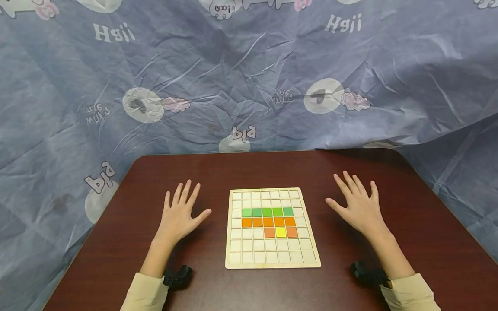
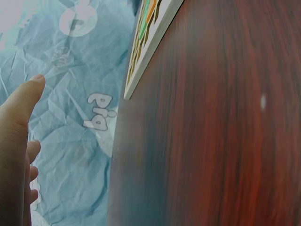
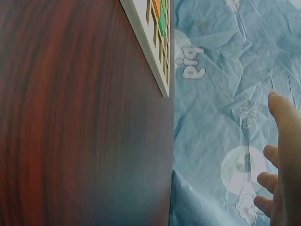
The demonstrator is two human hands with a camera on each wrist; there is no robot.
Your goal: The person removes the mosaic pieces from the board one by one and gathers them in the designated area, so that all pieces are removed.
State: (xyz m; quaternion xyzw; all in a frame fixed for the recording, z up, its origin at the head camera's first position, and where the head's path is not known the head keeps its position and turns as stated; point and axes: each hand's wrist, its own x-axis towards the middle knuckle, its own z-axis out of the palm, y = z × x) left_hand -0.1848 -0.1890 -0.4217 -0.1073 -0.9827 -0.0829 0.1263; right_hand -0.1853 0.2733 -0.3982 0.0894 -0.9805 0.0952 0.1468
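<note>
A pale wooden grid board (image 1: 273,264) lies flat in the middle of the table. In its square cells sit a row of green tiles (image 1: 267,212), a row of orange tiles (image 1: 268,222) below it, and a shorter row with a yellow tile (image 1: 280,232) between two darker orange ones. To the board's left is my left hand (image 1: 179,216), palm down, fingers spread, holding nothing. On the other side my right hand (image 1: 359,207) is likewise spread with nothing in it. Both hands are apart from the board; each wrist view catches one board corner.
The dark red-brown wooden table (image 1: 210,289) has rounded far corners. Behind it hangs a creased blue-grey cloth (image 1: 225,65) printed with cartoons, which meets the far edge. Black wrist cameras (image 1: 180,276) sit by both forearms, below tan sleeves (image 1: 145,291).
</note>
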